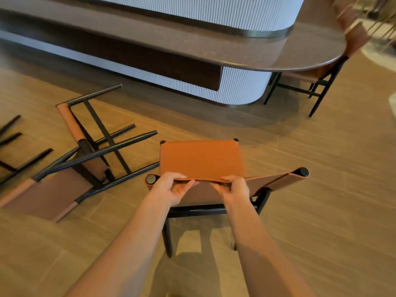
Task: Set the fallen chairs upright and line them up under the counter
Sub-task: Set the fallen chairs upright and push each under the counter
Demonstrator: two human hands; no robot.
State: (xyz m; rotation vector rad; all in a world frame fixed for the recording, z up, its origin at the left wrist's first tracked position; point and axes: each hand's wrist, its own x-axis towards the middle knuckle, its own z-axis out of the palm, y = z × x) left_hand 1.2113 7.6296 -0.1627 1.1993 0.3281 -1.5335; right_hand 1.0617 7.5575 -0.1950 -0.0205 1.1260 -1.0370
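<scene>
placement step: left hand (171, 187) and right hand (234, 188) curled round backrest (272, 182) of upright chair (201, 159), next likely pushing toward counter (300, 54) at twelve o'clock.

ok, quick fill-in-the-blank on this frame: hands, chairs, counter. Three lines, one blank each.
The left hand and right hand both grip the held chair's ___.
The fallen chair lies on the held chair's ___ side.
The tucked chair under the counter stands ___.
Missing: backrest; left; upright.
</scene>
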